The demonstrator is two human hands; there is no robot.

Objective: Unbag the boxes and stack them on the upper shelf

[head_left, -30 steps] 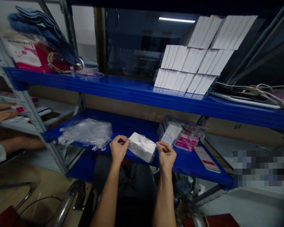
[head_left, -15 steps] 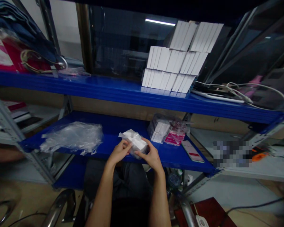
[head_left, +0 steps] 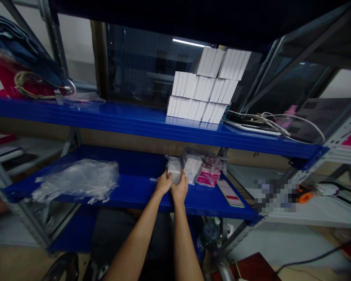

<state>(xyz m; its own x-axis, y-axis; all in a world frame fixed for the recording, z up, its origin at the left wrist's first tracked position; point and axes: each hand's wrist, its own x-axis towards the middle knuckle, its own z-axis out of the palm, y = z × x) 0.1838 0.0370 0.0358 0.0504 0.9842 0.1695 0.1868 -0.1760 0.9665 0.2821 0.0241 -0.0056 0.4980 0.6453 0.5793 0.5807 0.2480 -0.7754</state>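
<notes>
Both my left hand point(head_left: 163, 184) and my right hand point(head_left: 179, 189) grip a small white box in a clear plastic bag point(head_left: 173, 168), one at each side of its near end. It is at the blue lower shelf point(head_left: 140, 187), just left of another bagged group of white boxes point(head_left: 192, 167). Right of that group lie pink boxes point(head_left: 207, 175) under crumpled clear plastic. A loose pile of clear plastic bags point(head_left: 78, 177) spreads over the shelf's left part. My fingers partly cover the held box.
White boxes point(head_left: 201, 88) are stacked in rows on the blue upper shelf point(head_left: 119, 121). A phone point(head_left: 230, 193) lies at the lower shelf's right end. White cables point(head_left: 269, 119) sit at the upper right. A bottle point(head_left: 209, 234) stands below the shelf.
Both hands have carried the bagged white box away from me and to the right, up beside the other bagged boxes. The camera view has shifted a little.
</notes>
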